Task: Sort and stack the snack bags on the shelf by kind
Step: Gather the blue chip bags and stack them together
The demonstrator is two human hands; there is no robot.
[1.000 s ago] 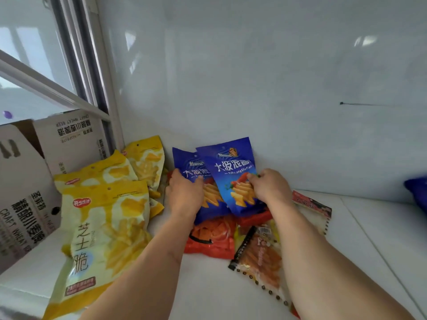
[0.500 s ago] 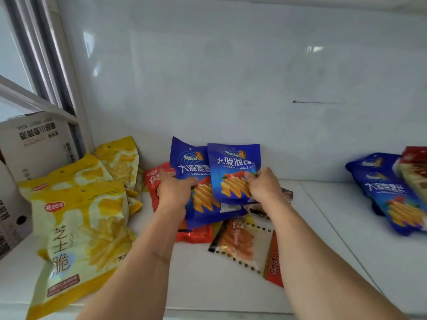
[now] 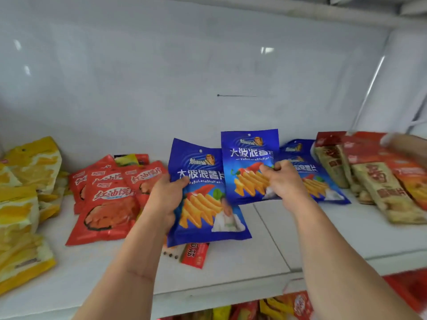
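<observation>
two blue bags, one in each hand

your left hand [image 3: 165, 199] grips one blue bag [image 3: 203, 204] (thumb across its front); your right hand [image 3: 280, 181] pinches a second blue bag [image 3: 248, 162], above the shelf [image 3: 265, 239], more blue bags [image 3: 323, 181] just beyond your right fingers.

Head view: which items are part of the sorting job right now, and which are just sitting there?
In the job:
- blue bag held by the left hand
- blue bag held by the right hand
- blue pile behind the right hand, likely where they go

Lying about:
- red bags
- yellow bags
- tan bags
- small red packet on the shelf
</observation>
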